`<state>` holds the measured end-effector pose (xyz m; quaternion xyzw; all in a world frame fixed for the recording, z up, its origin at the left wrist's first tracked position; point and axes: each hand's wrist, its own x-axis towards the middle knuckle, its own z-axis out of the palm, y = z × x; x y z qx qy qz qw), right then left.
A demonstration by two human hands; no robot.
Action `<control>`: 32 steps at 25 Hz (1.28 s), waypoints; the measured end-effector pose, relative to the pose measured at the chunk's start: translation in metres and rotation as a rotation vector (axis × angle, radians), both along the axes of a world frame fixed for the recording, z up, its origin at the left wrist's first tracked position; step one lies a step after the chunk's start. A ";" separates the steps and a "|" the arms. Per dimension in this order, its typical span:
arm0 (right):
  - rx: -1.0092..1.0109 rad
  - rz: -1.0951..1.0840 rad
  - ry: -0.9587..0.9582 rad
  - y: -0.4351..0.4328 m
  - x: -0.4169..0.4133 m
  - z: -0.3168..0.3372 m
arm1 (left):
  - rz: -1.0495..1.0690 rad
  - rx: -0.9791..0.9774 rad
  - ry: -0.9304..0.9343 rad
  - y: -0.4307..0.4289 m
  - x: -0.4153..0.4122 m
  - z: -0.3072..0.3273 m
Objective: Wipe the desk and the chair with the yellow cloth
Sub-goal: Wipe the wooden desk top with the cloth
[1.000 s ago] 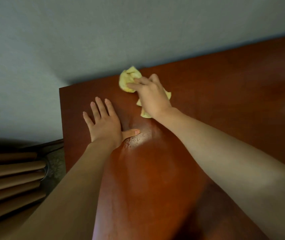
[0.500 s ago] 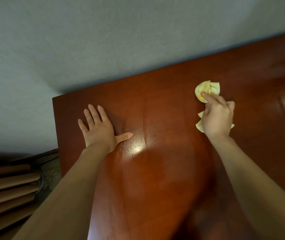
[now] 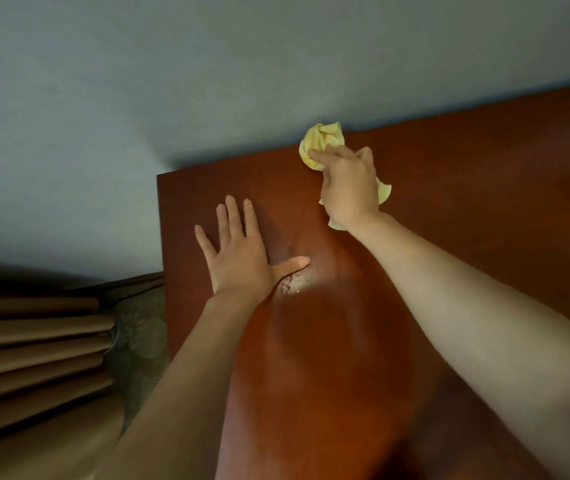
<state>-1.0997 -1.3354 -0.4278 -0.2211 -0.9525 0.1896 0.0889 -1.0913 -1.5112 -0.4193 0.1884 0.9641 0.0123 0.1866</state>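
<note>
Up against the matte blue-grey wall (image 3: 207, 81) sits the desk (image 3: 449, 237). It's got a glossy reddish-brown wood top, smooth enough to throw a bright glare patch (image 3: 294, 285) by my thumb, with little specks showing in it. Down on the left, past the desk's edge, a tan curtain (image 3: 27, 358) hangs in soft pleats. My left hand (image 3: 242, 258) lies flat on the wood, fingers straight and spread. My right hand (image 3: 349, 188) has its fingers curled round the crumpled yellow cloth (image 3: 321, 142), pressed to the desk at the far edge, right by the wall.

Bulk of yellow cloth (image 3: 322, 143) (middle) under right hand (image 3: 350, 190); desk (image 3: 491, 209) cropped
</note>
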 end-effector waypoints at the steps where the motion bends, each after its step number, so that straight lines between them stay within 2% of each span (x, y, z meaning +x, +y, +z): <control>1: 0.001 0.028 -0.004 -0.003 -0.010 0.000 | 0.000 0.046 0.012 -0.005 0.001 0.000; 4: -0.021 0.116 0.003 -0.025 -0.037 -0.001 | 0.039 0.160 0.093 -0.036 0.014 -0.005; 7: -0.039 0.286 -0.014 -0.060 -0.058 -0.003 | 0.240 0.200 0.154 -0.084 0.046 -0.013; 10: -0.019 0.412 -0.032 -0.092 -0.079 -0.005 | 0.565 0.284 0.091 -0.124 0.079 -0.018; 13: -0.024 0.474 -0.053 -0.117 -0.095 -0.005 | 0.695 0.321 0.003 -0.135 0.105 -0.023; 16: -0.033 0.548 -0.060 -0.140 -0.094 -0.007 | 0.702 0.369 0.052 -0.135 0.117 -0.024; 20: -0.055 0.741 -0.014 -0.161 -0.069 -0.008 | 0.493 0.307 0.202 -0.140 0.115 -0.025; 25: -0.063 0.887 0.038 -0.170 0.006 -0.008 | 0.471 0.357 0.173 -0.143 0.116 -0.029; 32: -0.032 1.123 0.049 -0.115 0.108 -0.004 | 0.474 0.349 0.182 -0.140 0.116 -0.031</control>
